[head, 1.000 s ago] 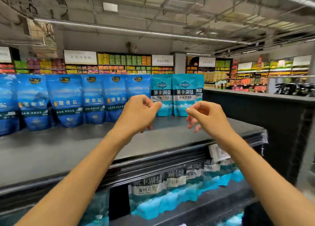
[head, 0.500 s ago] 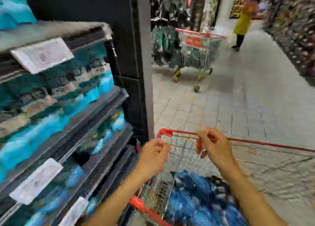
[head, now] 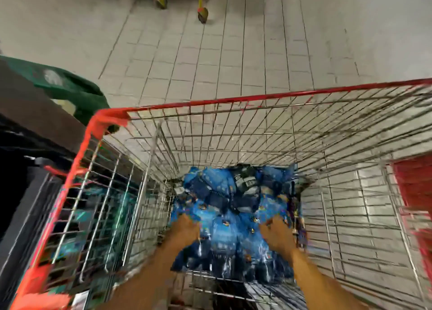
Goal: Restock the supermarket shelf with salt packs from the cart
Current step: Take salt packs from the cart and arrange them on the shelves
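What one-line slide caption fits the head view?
Both hands, left hand and right hand, reach into the red wire cart onto blue salt packs.

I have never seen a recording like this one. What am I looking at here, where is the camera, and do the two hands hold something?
There is no machine here. A person wears one wide-angle camera on the head, and it looks forward and down, so you see that person's own arms from above.

Both arms reach down into a wire shopping cart with a red rim. At the bottom of the cart lies a heap of blue salt packs. The left hand is at the left side of the heap and the right hand at the right side. The picture is blurred by motion, so I cannot tell whether either hand already has a grip on a pack.

Around the cart you see a pale tiled floor, a green bin at the left, and the wheels of another cart at the top.
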### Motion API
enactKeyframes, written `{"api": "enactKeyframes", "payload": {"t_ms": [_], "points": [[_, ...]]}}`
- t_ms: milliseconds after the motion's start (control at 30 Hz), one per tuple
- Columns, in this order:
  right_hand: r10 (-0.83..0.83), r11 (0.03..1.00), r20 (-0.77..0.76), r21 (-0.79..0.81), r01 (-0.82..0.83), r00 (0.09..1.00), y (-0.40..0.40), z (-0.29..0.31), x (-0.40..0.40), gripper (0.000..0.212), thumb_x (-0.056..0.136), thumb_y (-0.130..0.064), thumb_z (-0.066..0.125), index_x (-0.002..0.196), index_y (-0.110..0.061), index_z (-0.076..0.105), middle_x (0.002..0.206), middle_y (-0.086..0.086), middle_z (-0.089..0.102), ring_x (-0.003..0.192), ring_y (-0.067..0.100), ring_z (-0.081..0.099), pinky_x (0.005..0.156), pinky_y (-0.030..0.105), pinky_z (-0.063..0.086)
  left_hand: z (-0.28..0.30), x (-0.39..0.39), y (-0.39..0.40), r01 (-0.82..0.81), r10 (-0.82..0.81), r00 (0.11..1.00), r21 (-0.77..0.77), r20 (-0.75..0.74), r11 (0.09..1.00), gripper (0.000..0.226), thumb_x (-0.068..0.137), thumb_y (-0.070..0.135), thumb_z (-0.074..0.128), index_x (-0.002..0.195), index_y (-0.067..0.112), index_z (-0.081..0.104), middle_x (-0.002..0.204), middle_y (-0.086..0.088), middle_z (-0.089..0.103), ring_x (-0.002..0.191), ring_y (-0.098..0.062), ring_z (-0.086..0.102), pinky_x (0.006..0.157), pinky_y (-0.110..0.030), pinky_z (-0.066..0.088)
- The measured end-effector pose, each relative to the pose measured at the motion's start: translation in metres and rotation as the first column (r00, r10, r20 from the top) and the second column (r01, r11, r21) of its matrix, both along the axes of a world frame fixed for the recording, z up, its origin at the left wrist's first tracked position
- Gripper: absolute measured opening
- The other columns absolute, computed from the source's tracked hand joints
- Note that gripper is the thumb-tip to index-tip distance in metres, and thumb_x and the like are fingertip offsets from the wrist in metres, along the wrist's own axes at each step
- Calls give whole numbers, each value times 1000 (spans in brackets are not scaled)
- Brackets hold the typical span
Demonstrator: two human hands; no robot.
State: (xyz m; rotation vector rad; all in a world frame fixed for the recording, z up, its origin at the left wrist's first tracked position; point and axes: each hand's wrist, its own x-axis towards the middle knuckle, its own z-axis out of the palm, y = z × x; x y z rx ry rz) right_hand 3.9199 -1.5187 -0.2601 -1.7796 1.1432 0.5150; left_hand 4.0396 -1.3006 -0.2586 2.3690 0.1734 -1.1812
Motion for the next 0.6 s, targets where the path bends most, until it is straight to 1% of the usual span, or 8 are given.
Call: {"api": "enactKeyframes", "payload": {"t_ms": [67, 133, 200, 267, 367, 467, 567, 600], "points": [[14, 1000, -21, -13, -14, 1000, -11, -48, 5, 44, 98, -18, 56, 62, -20, 31, 57, 2, 35, 50, 12, 32, 54, 26, 30, -43, 11, -10, -14, 14, 1000, -12, 25, 1000, 38, 84, 40, 46, 98, 6, 60, 107, -18, 61, 112, -35, 58, 83, -36, 42], [-48, 999, -61, -16, 47, 997, -19, -87, 18, 43, 98, -20, 56, 60, -13, 37, 58, 8, 40, 52, 19, 38, 61, 33, 34, -78, 24, -19, 5, -8, 991, 23, 130, 1000, 26, 88, 34, 50, 96, 9, 54, 99, -15, 60, 96, -32, 58, 71, -33, 36], [-164, 987, -50, -7, 163, 985, -24, -118, 36, 35, 96, -22, 59, 69, -2, 53, 70, 18, 55, 69, 30, 55, 71, 43, 44, -106, 37, -26, -2, -26, 954, 93, 297, 996, 14, 89, 24, 57, 82, 13, 52, 85, -10, 57, 87, -36, 61, 66, -35, 39], [-246, 969, -2, -19, 246, 969, -27, -147, 51, 32, 93, -26, 65, 74, -1, 58, 73, 16, 58, 84, 31, 58, 81, 45, 48, -132, 46, -30, -52, -9, 917, 142, 399, 988, 20, 88, 26, 61, 87, 7, 59, 90, -15, 59, 89, -38, 63, 69, -39, 47], [-327, 944, -11, 32, 327, 945, -27, -181, 58, 50, 88, -26, 72, 118, 11, 56, 105, 16, 63, 101, 31, 61, 84, 40, 50, -158, 34, -34, -180, 115, 904, 125, 411, 976, 41, 82, 31, 72, 103, -1, 57, 107, -21, 59, 94, -40, 62, 78, -46, 54], [-282, 959, 40, -20, 283, 959, -10, -194, 47, 53, 84, -22, 76, 122, 9, 55, 116, 20, 64, 111, 34, 60, 88, 43, 50, -169, 1, -26, -216, 94, 913, 275, 397, 937, 72, 81, 39, 75, 128, -8, 47, 126, -28, 51, 113, -43, 55, 92, -49, 47], [-118, 950, 9, -288, 116, 993, 23, -192, 19, 56, 89, -25, 68, 129, 4, 42, 136, 22, 43, 119, 35, 45, 86, 46, 45, -173, -24, 1, -195, 103, 940, 265, 324, 944, 55, 81, 30, 74, 118, -9, 61, 116, -28, 62, 109, -40, 60, 88, -45, 50], [-8, 959, -29, -284, -1, 1000, 35, -189, 11, 52, 92, -27, 63, 130, 1, 40, 137, 20, 40, 116, 35, 47, 84, 44, 45, -174, -26, 12, -173, 81, 945, 275, 317, 946, 52, 78, 31, 76, 113, -5, 65, 110, -24, 66, 103, -38, 63, 82, -41, 54]]}}
